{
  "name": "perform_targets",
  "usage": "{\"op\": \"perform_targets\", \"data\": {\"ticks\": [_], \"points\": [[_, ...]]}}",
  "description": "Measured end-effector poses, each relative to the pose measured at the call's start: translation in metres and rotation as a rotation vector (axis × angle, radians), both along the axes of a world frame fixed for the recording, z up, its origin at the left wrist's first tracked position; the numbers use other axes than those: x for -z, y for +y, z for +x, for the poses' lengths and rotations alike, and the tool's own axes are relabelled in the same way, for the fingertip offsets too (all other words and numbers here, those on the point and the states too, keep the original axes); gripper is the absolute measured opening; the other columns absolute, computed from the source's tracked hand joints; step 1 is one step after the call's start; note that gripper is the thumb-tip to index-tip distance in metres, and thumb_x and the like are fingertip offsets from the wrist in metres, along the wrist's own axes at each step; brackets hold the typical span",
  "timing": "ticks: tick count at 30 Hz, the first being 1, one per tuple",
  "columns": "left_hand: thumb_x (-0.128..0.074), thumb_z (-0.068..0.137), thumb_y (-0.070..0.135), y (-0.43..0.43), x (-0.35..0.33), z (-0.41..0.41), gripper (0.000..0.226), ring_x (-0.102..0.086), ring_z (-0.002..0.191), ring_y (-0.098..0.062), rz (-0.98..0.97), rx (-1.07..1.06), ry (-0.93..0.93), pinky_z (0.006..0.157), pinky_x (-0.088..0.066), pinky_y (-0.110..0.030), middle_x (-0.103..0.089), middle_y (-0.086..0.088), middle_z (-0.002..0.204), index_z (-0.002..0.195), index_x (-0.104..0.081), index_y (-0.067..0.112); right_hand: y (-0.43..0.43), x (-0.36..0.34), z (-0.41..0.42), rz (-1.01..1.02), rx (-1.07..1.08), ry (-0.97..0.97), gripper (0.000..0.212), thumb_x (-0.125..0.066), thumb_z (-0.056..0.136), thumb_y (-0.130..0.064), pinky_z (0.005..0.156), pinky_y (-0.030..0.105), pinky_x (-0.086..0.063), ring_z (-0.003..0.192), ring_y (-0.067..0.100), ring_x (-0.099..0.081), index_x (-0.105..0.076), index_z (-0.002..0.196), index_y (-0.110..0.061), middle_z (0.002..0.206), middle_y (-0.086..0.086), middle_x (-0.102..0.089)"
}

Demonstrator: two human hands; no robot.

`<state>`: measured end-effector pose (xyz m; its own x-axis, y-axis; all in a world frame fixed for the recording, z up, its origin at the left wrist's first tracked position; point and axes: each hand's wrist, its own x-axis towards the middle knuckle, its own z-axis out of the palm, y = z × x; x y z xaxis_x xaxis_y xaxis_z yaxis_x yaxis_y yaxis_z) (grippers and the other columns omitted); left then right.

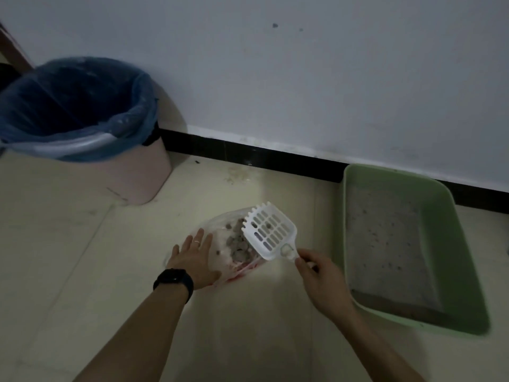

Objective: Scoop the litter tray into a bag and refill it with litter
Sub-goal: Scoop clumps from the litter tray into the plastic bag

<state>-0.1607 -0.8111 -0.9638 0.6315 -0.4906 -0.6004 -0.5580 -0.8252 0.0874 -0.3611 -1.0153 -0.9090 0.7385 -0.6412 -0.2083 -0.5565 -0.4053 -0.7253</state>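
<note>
On the floor (82, 257), near the middle: a clear bag (221, 245) with grey clumps (239, 244) inside. Flat against its left side, the left hand (192, 255), fingers straight and spread, black watch (174, 281) at the wrist. Gripped by the handle in the right hand (322, 277), a white slotted scoop (271, 232), tilted over the bag's mouth. Further right, by the wall (303, 78), a green litter tray (341, 216) with a thin layer of grey litter (385, 244). Far left, a pink bin (148, 177) with blue liner (82, 106).
</note>
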Motion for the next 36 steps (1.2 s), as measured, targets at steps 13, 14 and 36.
{"op": "perform_targets", "data": {"ticks": [13, 14, 36], "points": [[-0.059, 0.083, 0.067, 0.004, 0.008, -0.004, 0.116, 0.007, 0.152, -0.023, -0.025, -0.019, 0.033, 0.122, -0.002, -0.048, 0.017, -0.001, 0.164, 0.156, 0.015, 0.016, 0.013, 0.018, 0.030, -0.989, -0.347, 0.056, 0.045, -0.062, 0.071, -0.001, 0.055, 0.033, -0.041, 0.077, 0.029, -0.054, -0.069, 0.114, -0.014, 0.101, 0.002, -0.068], [-0.059, 0.083, 0.067, 0.002, 0.008, -0.005, 0.115, 0.007, 0.152, -0.023, -0.025, -0.018, 0.029, 0.122, -0.001, -0.048, 0.016, -0.002, 0.164, 0.156, 0.014, 0.016, 0.010, 0.017, 0.030, -0.997, -0.341, 0.040, 0.045, -0.061, 0.071, 0.000, 0.055, 0.033, -0.041, 0.076, 0.029, -0.053, -0.070, 0.113, -0.014, 0.101, 0.003, -0.068], [-0.027, 0.101, 0.052, -0.204, -0.031, -0.117, 0.075, 0.014, 0.150, -0.013, -0.469, 0.356, -0.028, 0.123, 0.002, -0.042, 0.019, 0.005, 0.163, 0.156, 0.014, 0.021, -0.185, -0.045, -0.199, -0.300, 0.348, 0.915, 0.033, -0.048, 0.083, -0.049, 0.065, 0.032, -0.050, 0.078, 0.030, -0.065, -0.062, 0.084, -0.019, 0.083, 0.009, -0.064]]}}
